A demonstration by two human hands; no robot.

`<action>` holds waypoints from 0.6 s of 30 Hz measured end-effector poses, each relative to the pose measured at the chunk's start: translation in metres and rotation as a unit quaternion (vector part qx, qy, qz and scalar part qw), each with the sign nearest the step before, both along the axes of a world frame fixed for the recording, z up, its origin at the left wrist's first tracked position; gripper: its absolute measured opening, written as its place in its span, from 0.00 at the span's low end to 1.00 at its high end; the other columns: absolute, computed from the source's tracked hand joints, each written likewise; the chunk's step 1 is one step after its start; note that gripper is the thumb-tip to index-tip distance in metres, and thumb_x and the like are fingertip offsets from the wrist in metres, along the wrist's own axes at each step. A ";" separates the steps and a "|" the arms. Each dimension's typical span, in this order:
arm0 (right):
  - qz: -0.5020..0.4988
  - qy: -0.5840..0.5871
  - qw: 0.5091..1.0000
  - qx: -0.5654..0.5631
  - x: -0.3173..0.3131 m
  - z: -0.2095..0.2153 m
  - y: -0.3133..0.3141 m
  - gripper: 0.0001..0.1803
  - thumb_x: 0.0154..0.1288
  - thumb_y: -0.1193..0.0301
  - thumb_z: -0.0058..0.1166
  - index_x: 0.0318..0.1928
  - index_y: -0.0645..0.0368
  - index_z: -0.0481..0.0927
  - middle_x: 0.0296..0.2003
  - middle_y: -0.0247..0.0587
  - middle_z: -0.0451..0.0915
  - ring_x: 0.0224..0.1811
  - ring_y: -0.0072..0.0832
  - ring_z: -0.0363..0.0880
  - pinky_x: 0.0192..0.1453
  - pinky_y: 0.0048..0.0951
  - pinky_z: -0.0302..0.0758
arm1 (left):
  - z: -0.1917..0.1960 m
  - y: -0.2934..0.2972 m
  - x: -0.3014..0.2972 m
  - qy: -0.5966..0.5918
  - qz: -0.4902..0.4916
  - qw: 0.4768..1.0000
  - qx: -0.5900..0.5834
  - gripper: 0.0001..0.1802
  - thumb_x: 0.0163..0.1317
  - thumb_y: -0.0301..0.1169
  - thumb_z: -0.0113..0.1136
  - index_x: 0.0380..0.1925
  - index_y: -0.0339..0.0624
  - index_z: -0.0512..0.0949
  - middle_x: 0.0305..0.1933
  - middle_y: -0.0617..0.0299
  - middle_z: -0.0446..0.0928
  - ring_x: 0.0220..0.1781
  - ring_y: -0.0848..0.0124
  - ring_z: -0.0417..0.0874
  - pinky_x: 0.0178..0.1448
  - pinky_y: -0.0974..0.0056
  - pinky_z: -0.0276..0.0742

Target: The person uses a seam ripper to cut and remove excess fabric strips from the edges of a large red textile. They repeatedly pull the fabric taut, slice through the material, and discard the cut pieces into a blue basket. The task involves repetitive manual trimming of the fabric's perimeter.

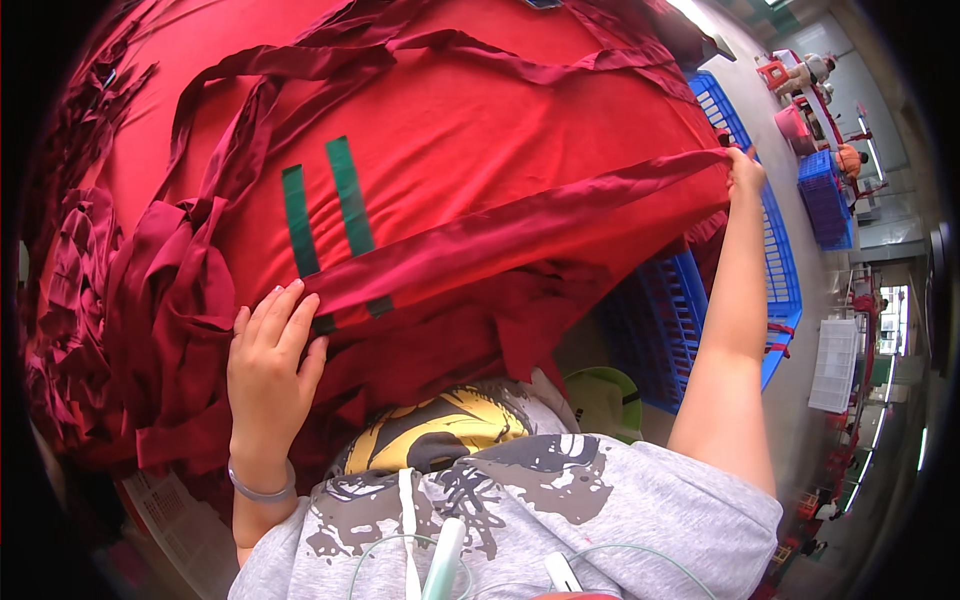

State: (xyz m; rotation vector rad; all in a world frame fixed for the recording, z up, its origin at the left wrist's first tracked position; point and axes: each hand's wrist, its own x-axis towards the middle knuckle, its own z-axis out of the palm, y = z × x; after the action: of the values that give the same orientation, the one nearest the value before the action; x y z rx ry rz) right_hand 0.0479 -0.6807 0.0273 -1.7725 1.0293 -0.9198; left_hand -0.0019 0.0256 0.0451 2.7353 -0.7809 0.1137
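Red cloth (560,120): spreads wide and bright beneath the work, lightly wrinkled.

Dark red strip (540,215): lies slantwise across the near half of the red cloth, drawn out long and nearly straight, rising from the near left to the right edge.

Right hand (745,175): pinches one end of the dark red strip between thumb and fingers, at the right edge of the red cloth, at the end of an outstretched arm.

Left hand (270,350): rests palm down over the near left part of the red cloth, unclenched, fingers extended, reaching the strip's other end at the fingertips; hard to tell from above whether pressing or just touching.

Green strips (349,197): run as a pair on the red cloth, left of its middle; pass under the dark red strip and peek out on its near side.

Tangled strips (170,290): pile up in dark red folds along the left side of the red cloth.

Long loops (300,62): trail over the far part of the red cloth, dark red and twisted.

Blue basket (788,275): stands just right of the red cloth, slatted and plastic.

Grey shirt (660,500): fills the space on the near side of the red cloth, printed in dark patches and yellow.

Workroom: recedes well to the right of the red cloth, containing a blue crate (822,200), a pink bucket (793,130) and a white crate (833,365).
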 end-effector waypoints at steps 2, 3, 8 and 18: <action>-0.026 -0.069 0.997 0.015 0.000 -0.002 -0.011 0.12 0.49 0.76 0.63 0.35 0.69 0.81 0.31 0.39 0.81 0.21 0.22 0.76 0.28 0.29 0.72 | 0.001 0.001 -0.003 0.008 0.004 1.000 -0.008 0.23 0.56 0.28 0.62 0.54 0.43 0.77 0.62 0.55 0.72 0.65 0.55 0.71 0.69 0.47 0.62; -0.031 -0.106 0.994 0.003 -0.005 -0.012 -0.029 0.12 0.49 0.77 0.62 0.36 0.69 0.81 0.32 0.39 0.81 0.24 0.24 0.77 0.31 0.30 0.74 | 0.000 0.001 -0.003 0.012 0.000 1.000 -0.017 0.23 0.56 0.28 0.62 0.54 0.43 0.76 0.63 0.55 0.72 0.65 0.55 0.71 0.69 0.47 0.62; -0.178 0.316 0.897 -0.251 -0.026 -0.022 0.002 0.16 0.61 0.65 0.54 0.39 0.67 0.82 0.34 0.52 0.84 0.41 0.47 0.83 0.47 0.41 0.76 | -0.006 -0.007 -0.007 -0.019 -0.021 0.999 0.014 0.24 0.56 0.29 0.61 0.56 0.43 0.75 0.64 0.54 0.71 0.66 0.55 0.70 0.68 0.47 0.62; 0.272 0.231 0.916 -0.183 -0.030 0.060 0.312 0.26 0.67 0.60 0.56 0.58 0.62 0.69 0.42 0.52 0.79 0.41 0.38 0.79 0.47 0.40 0.74 | -0.013 -0.005 -0.010 0.016 -0.023 0.999 -0.042 0.25 0.55 0.28 0.62 0.56 0.39 0.73 0.66 0.53 0.68 0.71 0.53 0.64 0.70 0.47 0.60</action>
State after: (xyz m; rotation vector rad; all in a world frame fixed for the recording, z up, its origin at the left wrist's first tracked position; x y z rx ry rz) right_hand 0.0182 -0.3685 0.0868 -2.5011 0.5845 -0.3539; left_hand -0.0119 0.0207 0.0317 2.6322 -0.8109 0.0912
